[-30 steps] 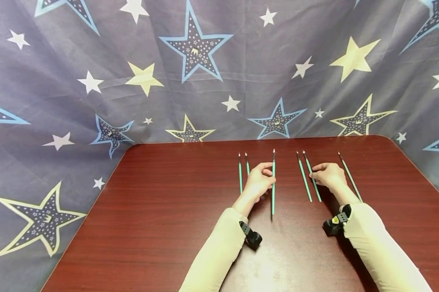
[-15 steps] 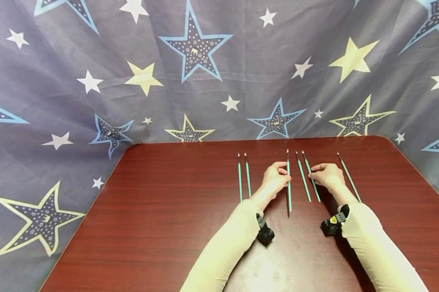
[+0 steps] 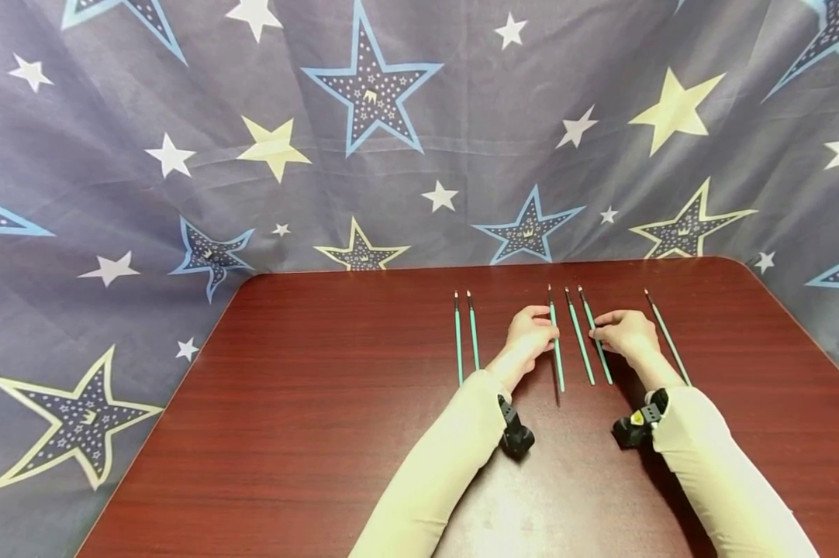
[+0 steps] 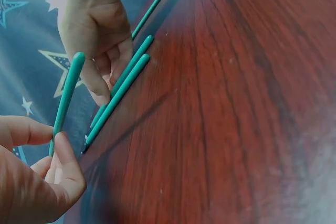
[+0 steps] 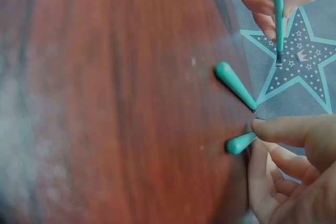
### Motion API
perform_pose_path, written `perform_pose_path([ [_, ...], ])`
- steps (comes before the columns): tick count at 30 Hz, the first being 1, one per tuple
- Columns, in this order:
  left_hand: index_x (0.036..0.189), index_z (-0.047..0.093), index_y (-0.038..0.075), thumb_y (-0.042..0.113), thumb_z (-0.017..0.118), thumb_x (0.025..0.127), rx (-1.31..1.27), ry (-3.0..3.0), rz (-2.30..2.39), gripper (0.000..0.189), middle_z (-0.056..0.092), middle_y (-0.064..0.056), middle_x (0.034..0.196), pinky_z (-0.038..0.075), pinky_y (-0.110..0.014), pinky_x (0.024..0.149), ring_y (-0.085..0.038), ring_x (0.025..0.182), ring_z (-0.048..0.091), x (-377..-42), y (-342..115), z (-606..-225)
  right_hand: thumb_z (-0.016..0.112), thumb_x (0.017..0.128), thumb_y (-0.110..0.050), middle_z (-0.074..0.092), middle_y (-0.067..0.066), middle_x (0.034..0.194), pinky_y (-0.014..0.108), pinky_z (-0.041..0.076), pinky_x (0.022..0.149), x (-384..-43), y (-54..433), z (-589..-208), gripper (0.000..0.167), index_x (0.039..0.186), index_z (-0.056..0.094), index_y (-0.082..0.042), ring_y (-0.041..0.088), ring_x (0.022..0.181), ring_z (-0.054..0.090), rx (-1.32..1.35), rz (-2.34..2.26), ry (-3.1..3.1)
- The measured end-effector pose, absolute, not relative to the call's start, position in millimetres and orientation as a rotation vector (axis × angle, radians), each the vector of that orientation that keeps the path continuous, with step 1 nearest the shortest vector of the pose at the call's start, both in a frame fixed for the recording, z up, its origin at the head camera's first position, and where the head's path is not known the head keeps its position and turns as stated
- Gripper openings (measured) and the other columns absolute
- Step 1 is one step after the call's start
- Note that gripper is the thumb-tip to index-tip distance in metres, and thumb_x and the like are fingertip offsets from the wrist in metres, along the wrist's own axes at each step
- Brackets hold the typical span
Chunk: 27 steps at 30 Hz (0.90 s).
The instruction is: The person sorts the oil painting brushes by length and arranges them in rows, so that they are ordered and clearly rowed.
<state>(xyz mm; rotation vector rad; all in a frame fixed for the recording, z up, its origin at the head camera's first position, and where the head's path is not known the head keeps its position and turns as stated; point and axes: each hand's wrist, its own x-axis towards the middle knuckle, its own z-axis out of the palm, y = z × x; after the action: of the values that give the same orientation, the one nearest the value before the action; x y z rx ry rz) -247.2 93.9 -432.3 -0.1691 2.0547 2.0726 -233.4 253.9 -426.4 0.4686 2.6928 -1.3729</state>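
Observation:
Between thumb and fingers, my left hand (image 3: 531,335) pinches a thin teal paintbrush (image 3: 558,372) with a dark neck and pale tip. Its shadow falls apart from its near end, so that end is off the table; in the left wrist view the held paintbrush (image 4: 67,95) tilts upward. My right hand (image 3: 627,333) pinches another teal paintbrush (image 3: 604,363) that lies on the table, its rounded handle end (image 5: 240,144) showing in the right wrist view. A third paintbrush (image 3: 581,342) lies between the two hands, nearly parallel to the one at my right hand.
Two paintbrushes (image 3: 458,341) (image 3: 474,337) lie left of my left hand, their near ends partly behind the sleeve. One more paintbrush (image 3: 665,333) lies right of my right hand. A star-patterned cloth (image 3: 405,194) hangs behind the dark red table (image 3: 308,403).
My left hand has moved right with its paintbrush, closer to the pair by my right hand. The brush's near end has swung slightly right. My right hand has stayed in place.

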Motion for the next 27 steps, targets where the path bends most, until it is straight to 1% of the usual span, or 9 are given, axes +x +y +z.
perform_pose_path([
  [3,0.111,0.060,0.005,-0.013,0.057,0.071,-0.208,2.084,2.067,0.044,0.057,-0.001,0.079,0.051,-0.024,0.054,-0.010,0.058,0.052,-249.9,96.3,-431.3,0.065,0.080,-0.014,0.064,0.020,0.098,0.024,0.055,0.062,-233.5,253.9,-426.3,0.035,0.110,0.061,0.005,0.005,0.061,0.061,0.471,-1.371,2.693],
  [8,0.108,0.061,0.006,-0.014,0.059,0.070,-0.297,2.142,2.041,0.043,0.057,-0.002,0.078,0.054,-0.029,0.057,-0.012,0.057,0.053,-254.4,103.4,-428.6,0.064,0.081,-0.014,0.063,0.019,0.100,0.025,0.055,0.062,-234.8,254.2,-427.1,0.035,0.111,0.061,0.004,0.006,0.063,0.061,0.482,-1.385,2.683],
  [10,0.108,0.061,0.006,-0.014,0.059,0.071,-0.321,2.163,2.028,0.043,0.058,-0.002,0.077,0.054,-0.029,0.056,-0.013,0.056,0.054,-255.7,106.3,-428.0,0.064,0.081,-0.014,0.063,0.019,0.100,0.024,0.055,0.062,-235.6,254.5,-428.0,0.035,0.111,0.061,0.004,0.007,0.063,0.061,0.483,-1.387,2.680],
  [13,0.108,0.062,0.006,-0.011,0.062,0.071,-0.334,2.255,1.957,0.041,0.059,-0.002,0.075,0.053,-0.027,0.053,-0.014,0.057,0.056,-257.1,109.8,-427.9,0.064,0.081,-0.014,0.063,0.019,0.099,0.024,0.055,0.061,-235.3,254.2,-428.0,0.035,0.111,0.061,0.004,0.007,0.063,0.061,0.483,-1.387,2.686],
  [15,0.108,0.063,0.008,-0.008,0.065,0.072,-0.325,2.351,1.877,0.039,0.060,-0.002,0.075,0.051,-0.025,0.053,-0.014,0.060,0.057,-257.8,111.8,-427.6,0.064,0.081,-0.014,0.063,0.020,0.100,0.024,0.055,0.061,-235.8,255.0,-428.6,0.035,0.111,0.061,0.004,0.006,0.062,0.061,0.481,-1.390,2.683],
  [18,0.107,0.063,0.011,-0.002,0.068,0.071,-0.303,2.489,1.746,0.038,0.062,-0.001,0.076,0.048,-0.023,0.057,-0.014,0.066,0.058,-258.2,114.2,-427.2,0.065,0.081,-0.013,0.061,0.021,0.104,0.024,0.055,0.063,-236.4,255.5,-428.8,0.036,0.112,0.061,0.005,0.006,0.063,0.061,0.486,-1.399,2.672],
  [22,0.106,0.064,0.014,0.003,0.071,0.072,-0.272,2.596,1.605,0.036,0.063,0.002,0.076,0.047,-0.024,0.063,-0.014,0.071,0.058,-257.3,116.7,-425.8,0.065,0.081,-0.013,0.060,0.022,0.107,0.023,0.055,0.063,-237.1,255.5,-429.1,0.036,0.113,0.060,0.004,0.006,0.063,0.060,0.501,-1.408,2.659],
  [27,0.106,0.063,0.017,0.009,0.071,0.074,-0.233,2.688,1.443,0.034,0.064,0.004,0.079,0.047,-0.027,0.069,-0.015,0.077,0.059,-255.4,117.6,-425.3,0.066,0.081,-0.013,0.063,0.019,0.101,0.022,0.054,0.062,-237.1,255.3,-429.6,0.036,0.112,0.060,0.004,0.004,0.062,0.060,0.507,-1.419,2.663],
])
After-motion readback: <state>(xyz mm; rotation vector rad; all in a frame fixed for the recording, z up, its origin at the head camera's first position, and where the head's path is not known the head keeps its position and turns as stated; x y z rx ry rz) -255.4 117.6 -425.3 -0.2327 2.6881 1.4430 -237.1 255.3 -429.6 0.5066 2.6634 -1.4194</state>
